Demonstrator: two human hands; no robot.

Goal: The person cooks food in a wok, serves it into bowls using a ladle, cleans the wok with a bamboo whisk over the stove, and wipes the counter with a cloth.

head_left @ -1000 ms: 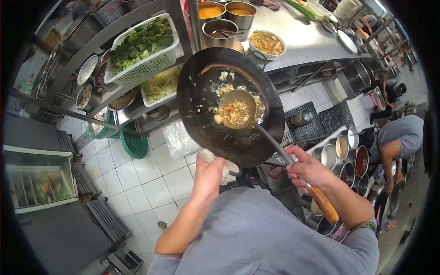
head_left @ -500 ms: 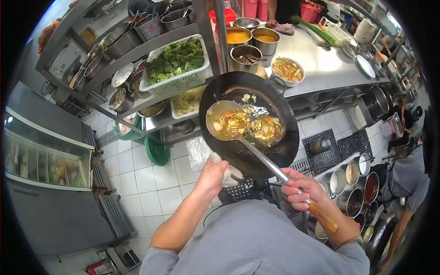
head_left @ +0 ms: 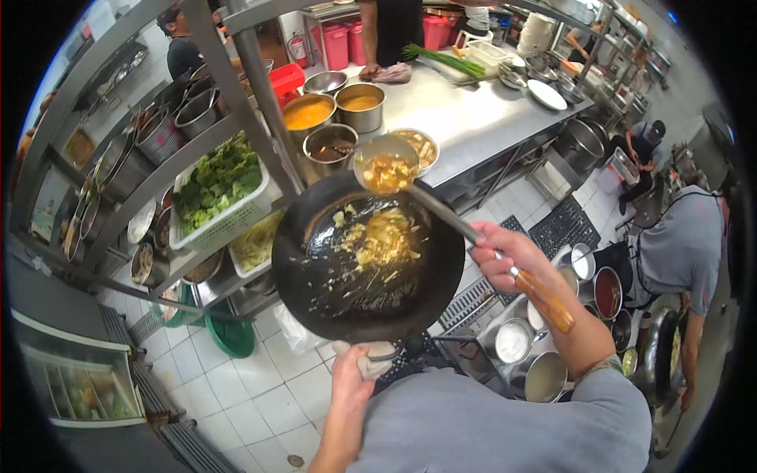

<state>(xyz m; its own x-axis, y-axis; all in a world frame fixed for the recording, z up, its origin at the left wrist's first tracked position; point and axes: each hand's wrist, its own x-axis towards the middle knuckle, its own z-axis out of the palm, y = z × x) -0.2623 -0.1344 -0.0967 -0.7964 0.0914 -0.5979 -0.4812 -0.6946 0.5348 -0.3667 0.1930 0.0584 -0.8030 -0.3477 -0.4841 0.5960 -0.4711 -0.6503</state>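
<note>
My right hand [head_left: 505, 256] is closed round the metal shaft of a wooden-handled ladle [head_left: 443, 209]. Its scoop, holding vegetables in sauce, is over the wok's far rim, just short of a white bowl [head_left: 430, 152] of similar food on the counter. With a folded cloth [head_left: 374, 360], my left hand [head_left: 351, 380] grips the near handle of a black wok [head_left: 315, 303]. The wok is tilted, and some cooked vegetables [head_left: 386, 243] and sauce lie inside it.
Pots of orange liquid [head_left: 309, 113] and a dark sauce pot [head_left: 330, 147] stand behind the wok. A broccoli basket [head_left: 225, 197] sits on the left shelf. Sauce containers [head_left: 514, 339] are at my right, near a co-worker [head_left: 678, 240]. Another person's hand [head_left: 369, 71] rests on the counter.
The ladle has risen from inside the wok to its far rim, beside the white bowl. My right hand has moved forward with it. The view has shifted to the right.
</note>
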